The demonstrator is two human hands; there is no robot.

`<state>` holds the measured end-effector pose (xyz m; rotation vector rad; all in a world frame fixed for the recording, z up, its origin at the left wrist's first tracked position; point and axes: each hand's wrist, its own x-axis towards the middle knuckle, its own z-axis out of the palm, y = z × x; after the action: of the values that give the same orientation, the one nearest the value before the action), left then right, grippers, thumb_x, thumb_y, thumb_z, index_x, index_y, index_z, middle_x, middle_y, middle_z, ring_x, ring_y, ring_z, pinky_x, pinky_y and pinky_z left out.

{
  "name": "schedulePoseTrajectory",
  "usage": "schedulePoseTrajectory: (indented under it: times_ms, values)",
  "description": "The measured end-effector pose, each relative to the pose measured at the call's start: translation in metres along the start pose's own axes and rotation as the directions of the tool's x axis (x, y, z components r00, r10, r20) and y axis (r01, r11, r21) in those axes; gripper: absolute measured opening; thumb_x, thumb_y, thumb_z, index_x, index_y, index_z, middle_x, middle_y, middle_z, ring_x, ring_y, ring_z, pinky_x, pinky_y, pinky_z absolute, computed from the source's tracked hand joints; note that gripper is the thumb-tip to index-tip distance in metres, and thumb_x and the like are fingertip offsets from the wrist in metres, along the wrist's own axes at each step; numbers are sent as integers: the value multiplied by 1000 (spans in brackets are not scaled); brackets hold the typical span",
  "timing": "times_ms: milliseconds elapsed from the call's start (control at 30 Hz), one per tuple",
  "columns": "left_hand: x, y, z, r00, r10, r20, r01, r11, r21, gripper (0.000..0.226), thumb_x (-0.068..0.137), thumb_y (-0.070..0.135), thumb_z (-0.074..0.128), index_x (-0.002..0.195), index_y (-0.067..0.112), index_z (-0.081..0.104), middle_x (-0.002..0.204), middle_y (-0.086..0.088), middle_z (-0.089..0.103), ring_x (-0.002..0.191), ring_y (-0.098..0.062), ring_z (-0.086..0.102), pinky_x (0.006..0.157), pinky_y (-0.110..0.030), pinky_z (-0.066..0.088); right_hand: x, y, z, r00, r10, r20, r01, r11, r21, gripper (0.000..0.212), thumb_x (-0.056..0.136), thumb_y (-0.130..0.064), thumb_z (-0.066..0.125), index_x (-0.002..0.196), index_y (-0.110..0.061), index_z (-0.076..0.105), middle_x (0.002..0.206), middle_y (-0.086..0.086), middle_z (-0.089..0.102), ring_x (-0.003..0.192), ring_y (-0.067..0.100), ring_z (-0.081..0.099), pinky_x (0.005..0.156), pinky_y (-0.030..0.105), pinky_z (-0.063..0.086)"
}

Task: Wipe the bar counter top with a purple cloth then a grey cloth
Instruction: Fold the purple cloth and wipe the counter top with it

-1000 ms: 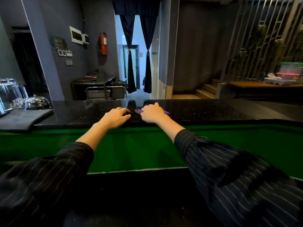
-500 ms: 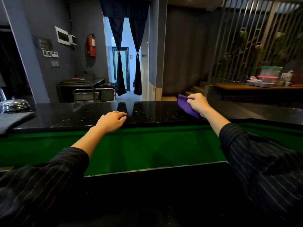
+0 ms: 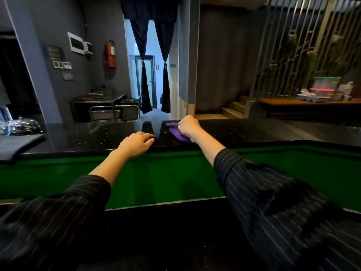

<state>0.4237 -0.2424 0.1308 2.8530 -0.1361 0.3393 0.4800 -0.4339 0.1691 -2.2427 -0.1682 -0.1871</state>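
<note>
- Step in hand: first wipe, purple cloth (image 3: 176, 133) on the bar counter top (image 3: 93, 138). Grey-cloth pass not yet begun, by my reading.
- Right hand (image 3: 189, 127): fingers curled and bunched over the cloth, gripping it against the black stone. Cloth shows as a crumpled fold to the left of and under the knuckles, touching the surface, near the middle of the counter and toward its far edge.
- Left hand (image 3: 137, 142): palm down on the near edge of the counter, fingers straight and close together, holding nothing. Looks like a brace for the reach.
- Hands are near each other but apart; a strip of bare stone lies between them.
- Grey cloth (image 3: 18, 145): folded flat at the far left end of the counter, just in front of a metal dome lid (image 3: 23, 125), well apart from both hands.
- Progress, judged: early. Cannot tell from the surface which stretches are wiped; the stone reflects evenly.
- Next move calls for: sweeping the purple cloth sideways with steady downward pressure, covering both ends.
- Afterwards, a long reach left for the grey one.
- Caution: the lid crowds the left end.
</note>
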Motion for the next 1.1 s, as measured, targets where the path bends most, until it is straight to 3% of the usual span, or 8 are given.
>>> schedulePoseTrajectory:
  times_ms: [67,133,333,500,733,833,900,1100]
  values:
    - [3,-2,-6,999,30,28,-30,1000,4,40,96,38,41,132,25,53,138,-11,51,126,-31,48,108,-42,37,13,-1,-9,998,61,29,-65,977,203,14,85,4,54,96,-1,61,79,14,55,73,25,55,56,28,41]
    - [6,-7,-14,998,55,38,-55,998,7,38,96,36,45,129,24,56,134,-9,55,124,-29,51,106,-40,39,29,7,-23,995,97,-17,-88,956,281,16,86,2,54,98,1,63,77,14,58,76,26,58,58,28,41]
    - [19,-57,-24,998,-17,-56,20,998,54,32,94,37,46,121,29,62,127,-5,62,119,-30,53,99,-47,44,72,51,-39,967,109,-232,-156,968,-198,31,93,-11,54,121,-4,63,126,17,60,118,35,55,95,36,46]
    - [25,-65,-13,995,-9,-104,15,998,63,34,95,36,43,123,29,60,129,-5,59,120,-30,51,98,-51,43,102,35,2,997,73,40,-34,802,-597,42,80,-13,70,122,-14,62,121,12,61,122,37,49,103,51,42]
    - [19,-62,-19,995,-22,-102,26,999,43,33,95,27,44,123,29,61,132,-5,58,122,-30,50,102,-46,41,63,-36,73,910,-247,334,372,842,-391,27,86,-5,58,110,-5,70,111,16,68,107,32,60,95,37,44]
    - [14,-62,-24,995,-17,-95,13,999,-42,31,94,20,48,120,24,65,126,-7,63,118,-27,55,100,-35,42,58,-34,61,927,-215,308,227,974,-5,28,90,0,53,112,2,69,94,16,66,77,21,58,72,29,45]
    - [8,-69,-34,994,-31,-106,21,995,-101,29,93,18,50,115,23,68,119,-6,68,112,-23,60,96,-31,44,71,-20,46,970,-136,200,127,990,57,28,90,-1,51,110,8,68,87,17,63,71,21,55,66,28,41]
    - [-9,-109,-42,977,-53,-207,50,999,-21,32,91,8,50,116,17,67,120,-8,67,114,-25,58,98,-30,41,124,16,25,999,22,39,-6,930,-367,37,87,-4,62,124,-7,64,119,16,66,110,32,61,90,34,52]
